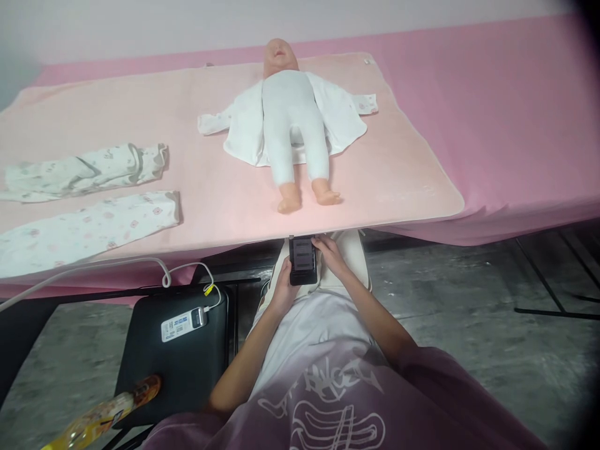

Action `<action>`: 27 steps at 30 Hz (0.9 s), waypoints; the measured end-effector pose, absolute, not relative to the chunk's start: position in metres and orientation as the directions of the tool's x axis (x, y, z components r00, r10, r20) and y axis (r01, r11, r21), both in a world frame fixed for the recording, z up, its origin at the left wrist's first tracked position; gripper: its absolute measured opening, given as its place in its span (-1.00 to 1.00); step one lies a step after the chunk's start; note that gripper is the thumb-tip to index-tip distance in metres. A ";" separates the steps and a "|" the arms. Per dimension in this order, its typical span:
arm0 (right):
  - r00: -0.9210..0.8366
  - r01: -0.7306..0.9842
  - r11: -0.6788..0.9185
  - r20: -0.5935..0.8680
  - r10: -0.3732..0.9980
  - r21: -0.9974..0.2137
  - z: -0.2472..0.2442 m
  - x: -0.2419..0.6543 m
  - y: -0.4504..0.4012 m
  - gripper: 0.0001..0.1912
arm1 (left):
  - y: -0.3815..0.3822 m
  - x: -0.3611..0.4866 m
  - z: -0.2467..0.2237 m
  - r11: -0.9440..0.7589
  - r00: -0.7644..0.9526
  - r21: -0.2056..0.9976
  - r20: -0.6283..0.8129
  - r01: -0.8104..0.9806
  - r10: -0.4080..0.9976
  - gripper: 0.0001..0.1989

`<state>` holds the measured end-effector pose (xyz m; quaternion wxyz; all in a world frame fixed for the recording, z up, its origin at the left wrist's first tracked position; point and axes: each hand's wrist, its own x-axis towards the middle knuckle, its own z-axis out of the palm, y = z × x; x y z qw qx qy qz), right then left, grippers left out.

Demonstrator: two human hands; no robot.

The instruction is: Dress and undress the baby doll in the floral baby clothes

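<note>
A black phone-like device with a dark screen rests over my lap, just below the table edge. My left hand is closed around its left side. At its upper right side, my right hand holds it with bent fingers. Beyond the edge, a baby doll lies on its back with its feet toward me. A white infant shirt is spread open under the doll, its sleeves stretched out to both sides.
A pink mat covers part of the pink-clothed table. Two folded patterned garments, one upper and one lower, lie at left. On the black stool are a cabled white power bank and a bottle.
</note>
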<state>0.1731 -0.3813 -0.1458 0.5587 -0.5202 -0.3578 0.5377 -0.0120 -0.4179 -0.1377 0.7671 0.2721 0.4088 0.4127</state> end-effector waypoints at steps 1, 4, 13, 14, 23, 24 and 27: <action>0.167 -0.219 -0.110 -0.149 0.975 -0.969 -0.144 0.172 -0.382 -0.60 | -0.420 -0.013 -0.137 0.504 0.317 0.766 -0.400 -0.400 0.860 -0.51; 0.144 -0.203 -0.075 -0.106 0.984 -0.976 -0.140 0.170 -0.386 -0.59 | -0.426 -0.015 -0.132 0.499 0.296 0.776 -0.408 -0.387 0.864 -0.48; 0.081 -0.197 -0.107 -0.125 0.989 -0.974 -0.128 0.155 -0.398 -0.53 | -0.448 -0.025 -0.116 0.510 0.264 0.728 -0.437 -0.457 0.860 -0.46; 0.065 -0.199 -0.105 -0.120 0.991 -0.974 -0.126 0.153 -0.400 -0.53 | -0.450 -0.027 -0.114 0.509 0.261 0.729 -0.438 -0.457 0.860 -0.46; -0.008 -0.241 -0.097 -0.098 0.995 -0.966 -0.120 0.140 -0.403 -0.52 | -0.460 -0.041 -0.108 0.504 0.255 0.745 -0.435 -0.437 0.863 -0.52; -0.011 -0.243 -0.099 -0.099 0.995 -0.965 -0.119 0.139 -0.403 -0.53 | -0.460 -0.042 -0.109 0.504 0.244 0.748 -0.440 -0.432 0.864 -0.51; -0.021 -0.241 -0.104 -0.102 0.995 -0.965 -0.118 0.139 -0.404 -0.56 | -0.462 -0.046 -0.109 0.496 0.224 0.752 -0.443 -0.434 0.868 -0.50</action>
